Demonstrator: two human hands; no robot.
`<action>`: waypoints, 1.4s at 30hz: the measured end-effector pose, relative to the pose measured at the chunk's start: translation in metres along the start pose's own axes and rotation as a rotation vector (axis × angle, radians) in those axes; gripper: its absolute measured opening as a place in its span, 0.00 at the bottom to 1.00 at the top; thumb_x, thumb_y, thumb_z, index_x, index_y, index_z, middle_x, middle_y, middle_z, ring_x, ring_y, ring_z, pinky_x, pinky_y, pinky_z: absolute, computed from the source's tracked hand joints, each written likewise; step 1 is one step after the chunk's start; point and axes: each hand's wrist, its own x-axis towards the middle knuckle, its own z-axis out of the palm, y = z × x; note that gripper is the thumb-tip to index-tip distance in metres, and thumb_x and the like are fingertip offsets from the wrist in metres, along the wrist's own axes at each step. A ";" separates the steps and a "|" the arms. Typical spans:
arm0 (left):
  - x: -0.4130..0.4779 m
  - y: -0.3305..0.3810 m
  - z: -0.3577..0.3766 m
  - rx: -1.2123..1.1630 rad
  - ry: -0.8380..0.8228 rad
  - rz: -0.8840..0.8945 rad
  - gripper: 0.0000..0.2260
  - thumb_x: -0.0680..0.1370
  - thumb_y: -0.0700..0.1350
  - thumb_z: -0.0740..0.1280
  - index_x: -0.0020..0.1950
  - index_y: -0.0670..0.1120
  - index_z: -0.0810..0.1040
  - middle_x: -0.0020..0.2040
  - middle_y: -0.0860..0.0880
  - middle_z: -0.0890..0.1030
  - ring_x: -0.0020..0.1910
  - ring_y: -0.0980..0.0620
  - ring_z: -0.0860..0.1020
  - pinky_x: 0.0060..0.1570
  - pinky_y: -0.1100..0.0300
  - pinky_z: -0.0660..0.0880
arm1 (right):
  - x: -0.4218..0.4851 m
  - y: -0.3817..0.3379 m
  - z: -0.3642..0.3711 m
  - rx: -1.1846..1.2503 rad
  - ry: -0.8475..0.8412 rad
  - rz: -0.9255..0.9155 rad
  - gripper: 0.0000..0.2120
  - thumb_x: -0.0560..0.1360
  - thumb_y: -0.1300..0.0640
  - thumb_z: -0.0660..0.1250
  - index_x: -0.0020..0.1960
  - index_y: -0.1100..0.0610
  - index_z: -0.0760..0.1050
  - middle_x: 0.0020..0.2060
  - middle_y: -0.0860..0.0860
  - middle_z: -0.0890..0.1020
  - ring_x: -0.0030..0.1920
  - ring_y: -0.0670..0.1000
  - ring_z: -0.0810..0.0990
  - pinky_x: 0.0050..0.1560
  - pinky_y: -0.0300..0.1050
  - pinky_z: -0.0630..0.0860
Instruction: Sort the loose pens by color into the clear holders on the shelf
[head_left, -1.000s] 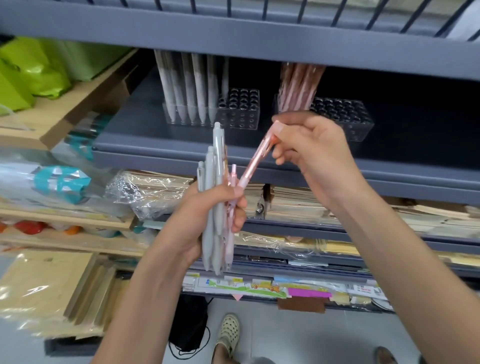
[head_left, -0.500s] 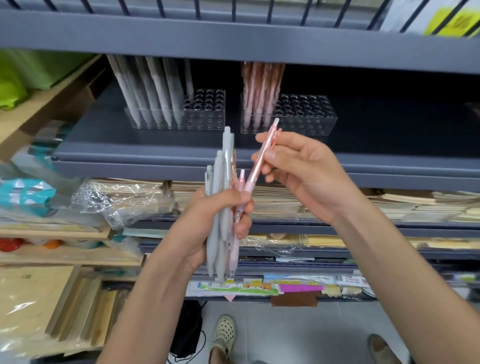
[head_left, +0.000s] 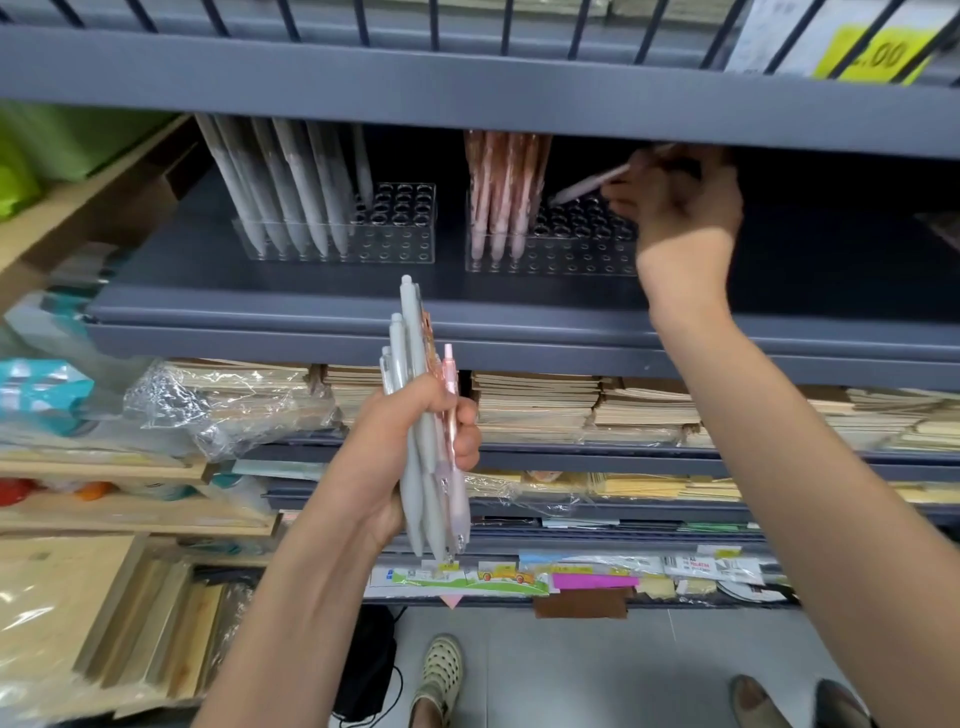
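Left hand (head_left: 410, 447): mid-frame, fingers and thumb curled round upright pens (head_left: 411, 332); forearm rises from lower left.
Right hand (head_left: 680, 202): stretched up and forward, back toward camera, blurred, fingers pinching a pink pen (head_left: 592, 184); forearm runs from lower right.

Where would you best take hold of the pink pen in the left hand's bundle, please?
Pinch the pink pen at its clicker end, which stands clear above the left hand's fingers. Come from above and the right, because the grey pens crowd its left and the fist covers its middle.
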 end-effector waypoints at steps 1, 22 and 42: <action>0.000 -0.001 0.001 0.002 0.006 0.003 0.12 0.66 0.37 0.64 0.46 0.44 0.65 0.32 0.45 0.75 0.24 0.51 0.71 0.23 0.62 0.69 | 0.003 0.003 0.004 -0.079 -0.010 -0.003 0.12 0.76 0.72 0.58 0.44 0.55 0.70 0.38 0.51 0.81 0.34 0.51 0.81 0.44 0.47 0.80; -0.010 0.000 -0.002 0.038 0.106 0.007 0.09 0.66 0.37 0.66 0.45 0.40 0.70 0.33 0.45 0.77 0.25 0.50 0.72 0.23 0.61 0.71 | 0.026 -0.005 0.045 -1.189 -0.479 -0.170 0.16 0.81 0.59 0.54 0.68 0.61 0.67 0.64 0.61 0.73 0.62 0.62 0.74 0.57 0.48 0.68; -0.011 -0.005 -0.007 0.044 0.095 0.042 0.16 0.67 0.34 0.75 0.52 0.33 0.78 0.41 0.37 0.85 0.33 0.44 0.84 0.29 0.57 0.79 | -0.089 -0.026 0.012 -0.510 -0.892 0.339 0.05 0.72 0.52 0.75 0.44 0.53 0.85 0.38 0.46 0.86 0.40 0.40 0.81 0.45 0.32 0.78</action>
